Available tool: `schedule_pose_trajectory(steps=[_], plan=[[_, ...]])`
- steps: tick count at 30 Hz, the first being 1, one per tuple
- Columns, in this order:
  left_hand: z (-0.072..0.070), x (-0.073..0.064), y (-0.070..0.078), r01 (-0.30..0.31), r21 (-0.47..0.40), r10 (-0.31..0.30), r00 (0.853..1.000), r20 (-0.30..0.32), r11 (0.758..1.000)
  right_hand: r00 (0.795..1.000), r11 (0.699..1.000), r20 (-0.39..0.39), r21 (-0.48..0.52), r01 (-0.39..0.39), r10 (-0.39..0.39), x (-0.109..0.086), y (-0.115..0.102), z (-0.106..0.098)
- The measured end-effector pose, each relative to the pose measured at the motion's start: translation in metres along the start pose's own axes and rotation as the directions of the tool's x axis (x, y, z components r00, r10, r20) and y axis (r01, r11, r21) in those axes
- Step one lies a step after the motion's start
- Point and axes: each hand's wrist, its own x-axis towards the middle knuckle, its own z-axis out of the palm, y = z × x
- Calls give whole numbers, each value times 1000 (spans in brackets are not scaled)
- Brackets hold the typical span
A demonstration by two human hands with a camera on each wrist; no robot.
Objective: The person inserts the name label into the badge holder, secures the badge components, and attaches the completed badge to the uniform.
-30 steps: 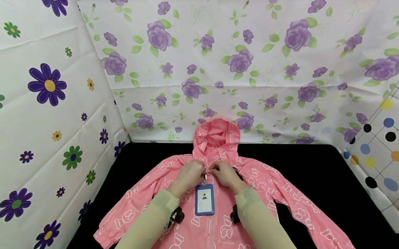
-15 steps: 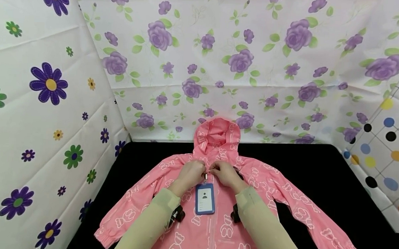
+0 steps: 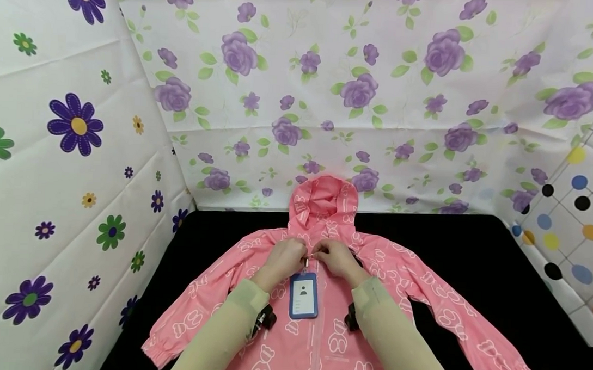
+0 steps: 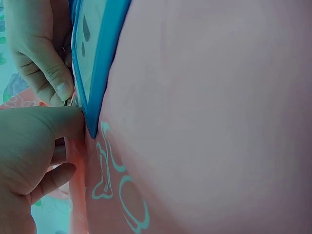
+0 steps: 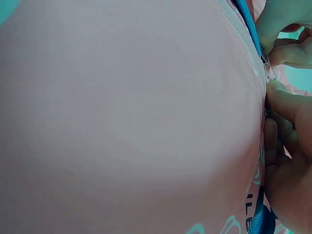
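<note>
A pink hooded jacket point(image 3: 315, 343) with white bear prints lies spread front up. On its chest rests a blue-framed ID badge point(image 3: 303, 304), hanging from a small metal clip point(image 3: 307, 262). My left hand point(image 3: 285, 256), at the zip's left, pinches the clip's upper end with curled fingers. Just across from it, my right hand point(image 3: 335, 258) pinches a thin metal piece between thumb and forefinger, at the jacket front. In the right wrist view this thin metal point(image 5: 271, 73) runs between both hands' fingertips; its exact form is too small to tell.
The jacket lies on a black tabletop point(image 3: 422, 227), its sleeves spread to both sides. Flower-patterned white sheets point(image 3: 300, 87) hang behind and at the left; a dotted sheet point(image 3: 569, 232) hangs at the right. Black wrist cameras point(image 3: 267, 317) sit under the forearms.
The head view shifts very slightly. Both hands stay at the same place on the chest, and the badge barely moves.
</note>
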Motion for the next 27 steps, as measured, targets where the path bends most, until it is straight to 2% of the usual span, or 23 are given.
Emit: schedule_pose_trajectory(steps=[8, 14, 21, 27], plan=[[0, 0, -1, -35, 34, 36, 999, -7, 999, 1000, 999, 4, -36, 31, -31, 1, 0, 1], [-4, 1, 2, -27, 31, 26, 1000, 5, 999, 1000, 1000, -7, -21, 24, -24, -1, 1, -1], [-2, 2, 2, -18, 46, 18, 1000, 6, 999, 1000, 1000, -13, -6, 9, -9, -1, 0, 0], [-2, 1, 3, -53, 74, 53, 999, 8, 996, 1000, 1000, -13, -9, 8, -8, -1, -1, 0]])
